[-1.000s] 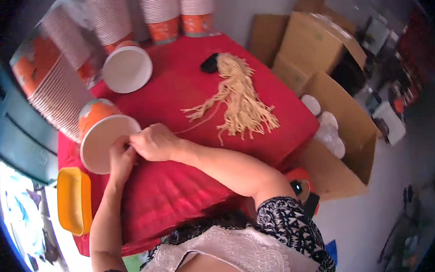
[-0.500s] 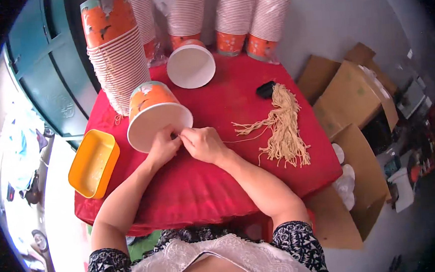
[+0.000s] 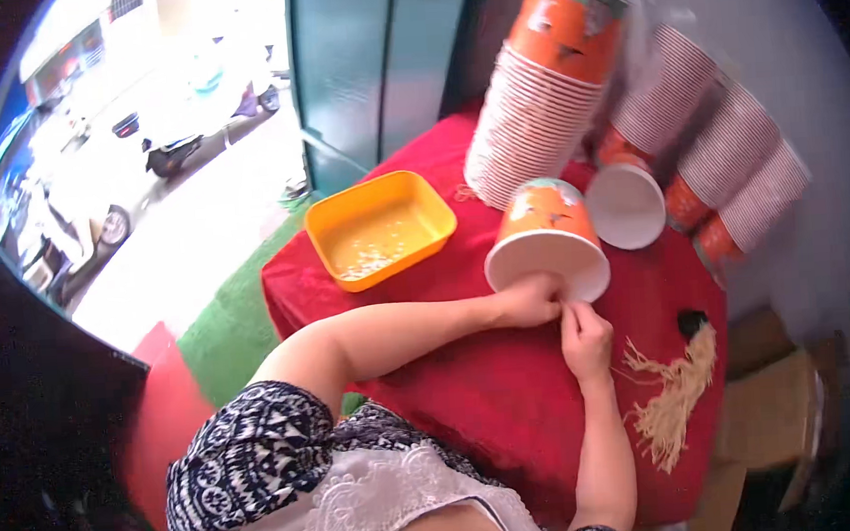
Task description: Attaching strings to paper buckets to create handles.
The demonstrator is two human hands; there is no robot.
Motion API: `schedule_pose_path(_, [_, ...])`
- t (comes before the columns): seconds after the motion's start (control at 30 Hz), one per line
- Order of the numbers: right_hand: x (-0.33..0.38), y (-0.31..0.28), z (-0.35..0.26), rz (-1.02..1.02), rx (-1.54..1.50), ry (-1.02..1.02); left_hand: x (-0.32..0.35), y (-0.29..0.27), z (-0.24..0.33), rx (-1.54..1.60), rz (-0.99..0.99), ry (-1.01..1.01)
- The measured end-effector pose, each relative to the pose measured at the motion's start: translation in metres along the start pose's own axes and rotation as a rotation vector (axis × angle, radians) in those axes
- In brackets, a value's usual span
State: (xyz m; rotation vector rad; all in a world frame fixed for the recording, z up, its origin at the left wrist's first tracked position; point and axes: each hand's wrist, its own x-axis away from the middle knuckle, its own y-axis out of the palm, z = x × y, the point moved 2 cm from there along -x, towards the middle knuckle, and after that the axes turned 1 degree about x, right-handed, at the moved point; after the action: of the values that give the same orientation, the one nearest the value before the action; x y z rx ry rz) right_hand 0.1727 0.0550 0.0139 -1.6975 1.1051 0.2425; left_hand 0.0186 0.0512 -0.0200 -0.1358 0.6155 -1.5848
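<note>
A paper bucket (image 3: pixel 549 221), orange and green outside with a white inside, lies on its side with its mouth toward me. My left hand (image 3: pixel 529 301) is at the lower rim, its bent fingers slightly blurred and partly inside the mouth. Right beside it, my right hand (image 3: pixel 586 337) pinches at the rim with closed fingers. A thin string runs from near this hand toward a bundle of beige strings (image 3: pixel 681 396), tied with a black band. What the left fingertips grip is hidden.
A yellow tray (image 3: pixel 381 231) with small white bits stands at the left. Behind the bucket rises a tall stack of buckets (image 3: pixel 532 113), with another tipped bucket (image 3: pixel 628 206) and more stacks beyond. Cardboard boxes (image 3: pixel 774 410) lie off the right edge of the red-covered table (image 3: pixel 472 399).
My view has swung to the left, so the table appears turned and the doorway with scooters shows more. Both hands remain together at the bucket's rim.
</note>
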Motion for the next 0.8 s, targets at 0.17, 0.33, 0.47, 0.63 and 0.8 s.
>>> schedule_pose_path(0.17, [0.002, -0.001, 0.004, -0.018, -0.02, 0.012, 0.003, -0.004, 0.014, -0.009, -0.036, -0.008])
schedule_pose_path(0.33, [0.001, -0.003, -0.003, 0.018, 0.036, -0.013, -0.002, 0.007, -0.008, 0.028, 0.101, 0.157])
schedule_pose_path(0.47, [-0.007, 0.004, 0.004, 0.1, 0.043, -0.077, 0.002, -0.006, -0.017, 0.049, 0.116, 0.068])
schedule_pose_path(0.63, [-0.006, -0.004, 0.023, 0.143, 0.051, -0.002, -0.005, -0.014, 0.008, 0.204, -0.023, -0.185])
schedule_pose_path(0.8, [-0.005, -0.007, 0.018, 0.166, -0.023, 0.071, -0.008, -0.009, 0.016, 0.267, -0.069, -0.207])
